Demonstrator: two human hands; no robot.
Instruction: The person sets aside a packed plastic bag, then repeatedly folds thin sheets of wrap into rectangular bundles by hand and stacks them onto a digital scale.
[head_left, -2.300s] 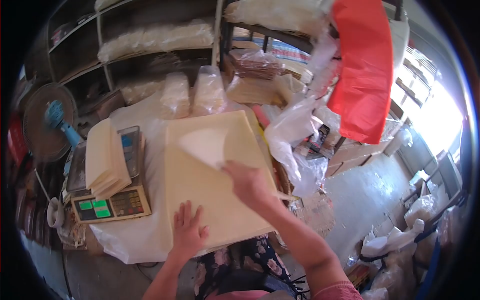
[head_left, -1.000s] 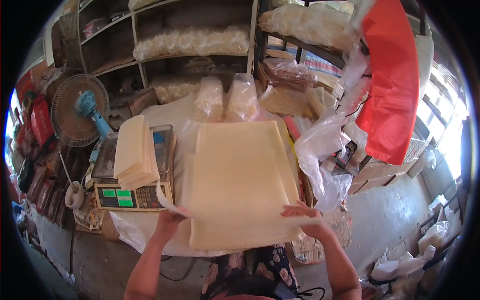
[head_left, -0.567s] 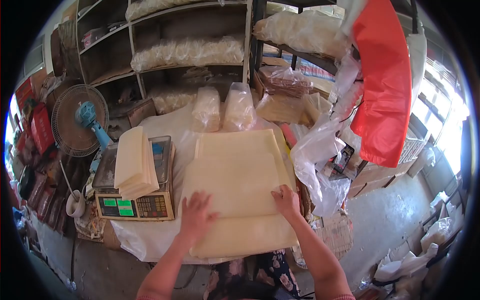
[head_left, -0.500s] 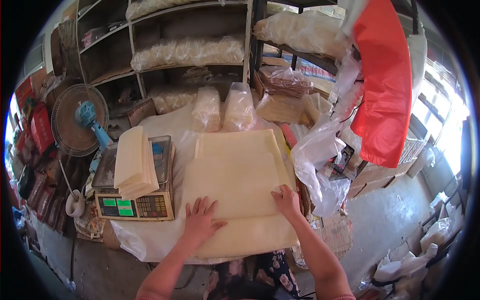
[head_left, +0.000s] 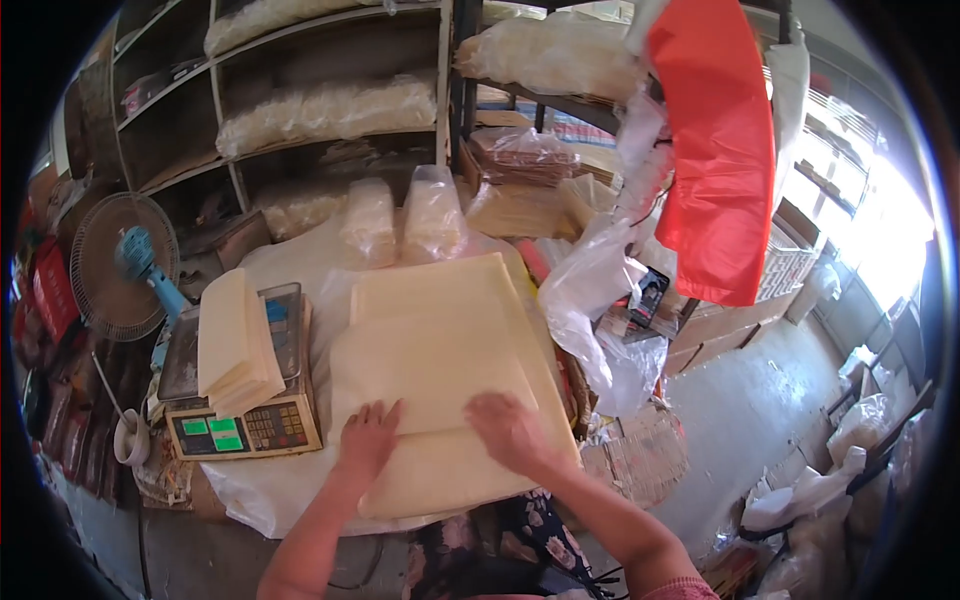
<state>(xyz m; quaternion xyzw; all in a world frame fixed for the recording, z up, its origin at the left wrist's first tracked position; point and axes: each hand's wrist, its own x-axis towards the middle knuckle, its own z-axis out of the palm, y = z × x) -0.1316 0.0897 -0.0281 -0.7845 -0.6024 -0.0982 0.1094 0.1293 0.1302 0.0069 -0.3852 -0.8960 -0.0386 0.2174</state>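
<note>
Large cream-coloured sheets (head_left: 430, 345) lie stacked flat before me, with a fold or edge running across them near my hands. At the left side of the stack, my left hand (head_left: 368, 440) rests flat on the sheets near that edge, its fingers stretched out. My right hand (head_left: 508, 432) is over the right part of the same edge, smeared by motion, and its fingertips are unclear. A bundle of folded cream sheets (head_left: 235, 340) sits on a digital scale (head_left: 245, 428) to the left. The scale has green lit displays.
Two clear bags of cream sheets (head_left: 433, 215) stand behind the stack. A blue desk fan (head_left: 135, 255) is at the left. Shelves (head_left: 330, 145) with wrapped bundles rise behind. White plastic (head_left: 575, 310), a phone (head_left: 650, 290) and a hanging red sheet (head_left: 715, 150) are at the right.
My right hand has moved left, from the right side of the sheets toward the middle. My left hand stays on the left part, with its fingers closer together. The whole view has shifted.
</note>
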